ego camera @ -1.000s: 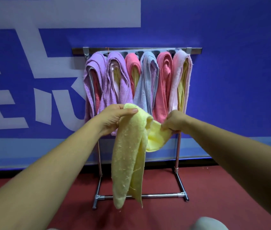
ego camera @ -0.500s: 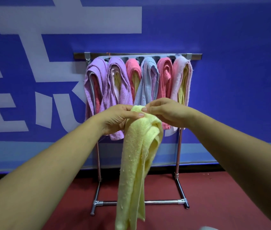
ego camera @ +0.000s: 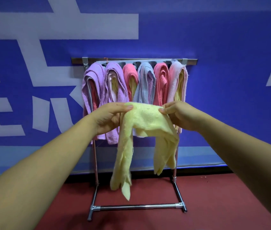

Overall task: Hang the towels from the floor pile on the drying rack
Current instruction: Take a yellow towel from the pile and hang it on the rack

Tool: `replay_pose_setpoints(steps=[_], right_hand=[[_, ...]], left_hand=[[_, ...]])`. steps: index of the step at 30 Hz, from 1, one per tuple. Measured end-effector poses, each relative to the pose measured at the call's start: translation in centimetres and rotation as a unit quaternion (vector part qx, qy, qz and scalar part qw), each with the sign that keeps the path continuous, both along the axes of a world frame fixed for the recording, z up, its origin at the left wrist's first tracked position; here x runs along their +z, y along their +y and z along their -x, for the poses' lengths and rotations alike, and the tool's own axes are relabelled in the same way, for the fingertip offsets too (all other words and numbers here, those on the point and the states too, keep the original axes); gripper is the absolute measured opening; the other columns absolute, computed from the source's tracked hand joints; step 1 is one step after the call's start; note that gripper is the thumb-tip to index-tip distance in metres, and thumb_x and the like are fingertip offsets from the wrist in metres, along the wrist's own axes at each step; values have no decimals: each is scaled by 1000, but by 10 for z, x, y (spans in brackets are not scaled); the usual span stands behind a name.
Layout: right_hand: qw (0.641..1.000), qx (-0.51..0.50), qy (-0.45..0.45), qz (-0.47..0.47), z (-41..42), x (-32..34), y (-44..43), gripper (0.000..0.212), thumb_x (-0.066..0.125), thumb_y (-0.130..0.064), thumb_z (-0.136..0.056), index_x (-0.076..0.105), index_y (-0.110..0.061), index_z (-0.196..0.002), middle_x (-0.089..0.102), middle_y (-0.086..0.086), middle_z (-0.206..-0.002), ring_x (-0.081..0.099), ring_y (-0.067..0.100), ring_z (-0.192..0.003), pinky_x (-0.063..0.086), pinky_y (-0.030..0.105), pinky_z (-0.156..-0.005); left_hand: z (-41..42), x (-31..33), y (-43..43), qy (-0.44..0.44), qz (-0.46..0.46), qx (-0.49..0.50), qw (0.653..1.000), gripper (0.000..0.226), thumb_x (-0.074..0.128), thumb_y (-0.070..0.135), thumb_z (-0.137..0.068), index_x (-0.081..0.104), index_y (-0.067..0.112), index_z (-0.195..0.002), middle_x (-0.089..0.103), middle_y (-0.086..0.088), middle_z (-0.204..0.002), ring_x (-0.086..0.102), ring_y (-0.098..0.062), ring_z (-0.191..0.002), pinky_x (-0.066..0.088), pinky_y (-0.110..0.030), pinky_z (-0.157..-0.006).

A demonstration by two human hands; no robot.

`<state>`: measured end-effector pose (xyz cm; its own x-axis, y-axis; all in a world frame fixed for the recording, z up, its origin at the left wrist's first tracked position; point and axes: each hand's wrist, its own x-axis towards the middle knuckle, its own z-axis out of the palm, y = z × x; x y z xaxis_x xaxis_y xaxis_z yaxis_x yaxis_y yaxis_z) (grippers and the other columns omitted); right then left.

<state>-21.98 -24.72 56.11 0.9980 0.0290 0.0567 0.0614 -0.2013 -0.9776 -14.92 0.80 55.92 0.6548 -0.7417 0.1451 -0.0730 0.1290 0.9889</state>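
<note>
Head view: the left hand (ego camera: 109, 118) and right hand (ego camera: 179, 116) each pinch the top edge of a yellow towel (ego camera: 146, 120), stretched between them with its two ends drooping below. Just beyond it stands the drying rack (ego camera: 134, 60) on the red floor (ego camera: 214, 205), its bar crowded with purple, pink and blue towels (ego camera: 145, 82).
</note>
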Motion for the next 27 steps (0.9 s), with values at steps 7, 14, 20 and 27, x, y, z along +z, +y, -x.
replay_pose_setpoints(steps=[7, 14, 20, 27], right_hand=[[987, 108, 6, -122, 8, 15, 16, 32, 53, -28, -98, 61, -5, -120, 64, 9, -96, 61, 26, -88, 43, 42, -94], [987, 102, -66, -101, 9, 40, 15, 17, 63, -17, -93, 63, -1, -96, 69, 13, -89, 67, 24, -78, 56, 31, -73], [991, 36, -64, -108, 1, 60, -3, 14, 55, -13, -99, 61, -2, -94, 65, 10, -77, 64, 23, -67, 55, 30, -60], [997, -27, -77, -10, -29, 68, -19, 22, 70, -20, -89, 57, -3, -96, 53, 12, -77, 52, 25, -70, 42, 33, -64]], left_hand=[[9, 43, -32, -38, -8, -7, 999, 30, 60, 12, -90, 64, -5, -115, 72, -13, -95, 70, -19, -84, 57, -28, -75], [-3, 58, -41, -71, -49, -24, 996, 37, 66, 16, -87, 66, -5, -117, 70, -16, -102, 69, -22, -88, 56, -30, -78], [-17, 64, -41, -109, -118, -28, 987, 18, 64, 22, -88, 75, 7, -88, 71, -6, -84, 67, -14, -77, 54, -25, -76], [-46, 77, -53, -132, -73, 19, 988, 26, 60, 10, -93, 72, 13, -71, 65, -2, -73, 61, -13, -70, 49, -25, -71]])
